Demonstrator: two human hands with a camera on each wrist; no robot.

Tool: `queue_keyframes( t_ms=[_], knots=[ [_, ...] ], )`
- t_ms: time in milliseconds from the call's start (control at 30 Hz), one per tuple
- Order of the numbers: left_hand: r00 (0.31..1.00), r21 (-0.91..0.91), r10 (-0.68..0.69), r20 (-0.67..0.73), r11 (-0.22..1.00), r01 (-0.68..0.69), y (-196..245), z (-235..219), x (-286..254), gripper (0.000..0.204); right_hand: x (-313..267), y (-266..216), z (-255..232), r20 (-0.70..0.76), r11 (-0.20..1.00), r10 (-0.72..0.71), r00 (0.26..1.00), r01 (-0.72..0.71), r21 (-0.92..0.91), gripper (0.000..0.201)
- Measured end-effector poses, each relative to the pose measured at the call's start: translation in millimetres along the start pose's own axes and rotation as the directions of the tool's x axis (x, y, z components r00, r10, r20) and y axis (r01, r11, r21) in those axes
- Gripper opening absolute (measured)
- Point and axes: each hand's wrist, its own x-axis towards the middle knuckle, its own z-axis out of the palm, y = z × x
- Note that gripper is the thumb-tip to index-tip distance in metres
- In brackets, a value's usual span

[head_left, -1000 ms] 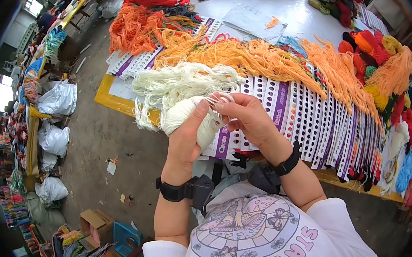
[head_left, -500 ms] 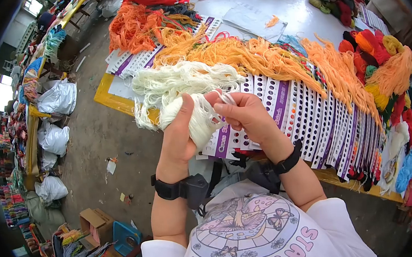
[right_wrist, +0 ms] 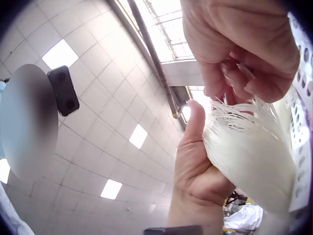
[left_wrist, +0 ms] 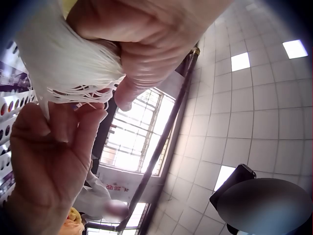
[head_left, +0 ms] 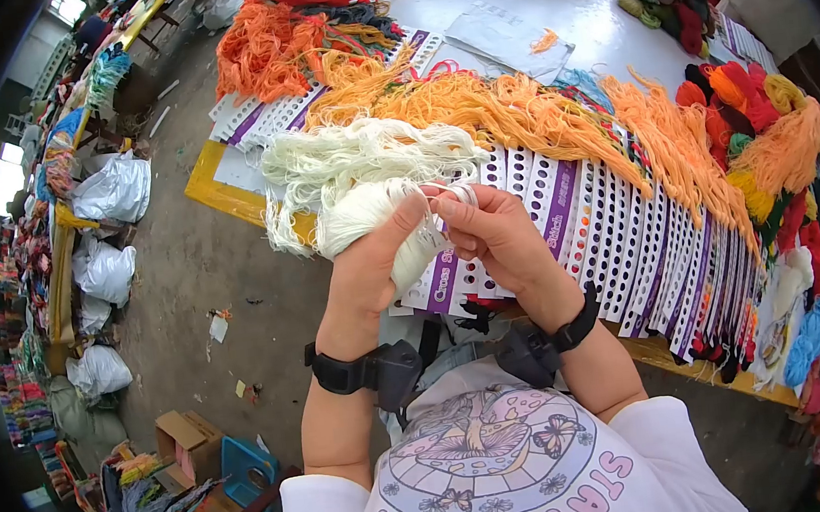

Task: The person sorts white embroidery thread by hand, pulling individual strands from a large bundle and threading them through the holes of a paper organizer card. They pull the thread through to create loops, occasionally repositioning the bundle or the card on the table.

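Observation:
A white skein of thread is gripped in my left hand, whose fingers are mostly hidden behind it. The left thumb reaches to the skein's looped end. There my right hand pinches a few strands between thumb and fingers, the two hands' fingertips close together. In the right wrist view, loose strands spread from the skein toward the right fingers. Just beyond the hands lies a heap of cream thread, and below them is a row of white-and-purple cards with punched holes.
Light orange thread lies across the cards, with darker orange thread at the far left. Many coloured skeins are piled at right. A clear plastic sleeve lies on the white tabletop. White sacks stand on the floor.
The left thumb, raised off the strands half a second ago, is down again by the right fingertips. The skein stays in the left hand, and the right hand keeps pinching strands.

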Motion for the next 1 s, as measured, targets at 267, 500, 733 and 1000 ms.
queue_keyframes(
  t_ms=[267, 500, 733, 1000],
  knots=[
    [0.997, -0.080, -0.064, -0.035, 0.995, 0.061, 7.0, 2.3, -2.0, 0.022, -1.0, -2.2, 0.4, -0.006, 1.000, 0.000, 1.000, 0.000, 0.007, 0.022],
    [0.996, -0.051, -0.043, -0.077, 0.998, 0.039, -1.2, 1.4, -0.8, 0.025, 1.3, 2.6, -0.8, -0.052, 0.948, -0.115, 0.992, 0.095, -0.302, 0.013],
    [0.993, -0.015, 0.059, -0.100, 0.998, -0.060, -2.8, -5.7, 0.1, 0.019, 1.2, 1.4, 1.2, -0.071, 0.996, -0.045, 0.996, 0.039, -0.085, 0.014],
    [0.988, -0.057, -0.007, -0.153, 0.998, -0.002, 1.4, 9.2, 0.3, 0.015, -0.8, -2.7, 7.4, -0.072, 0.917, -0.149, 0.986, 0.111, -0.383, 0.016]
  ],
)
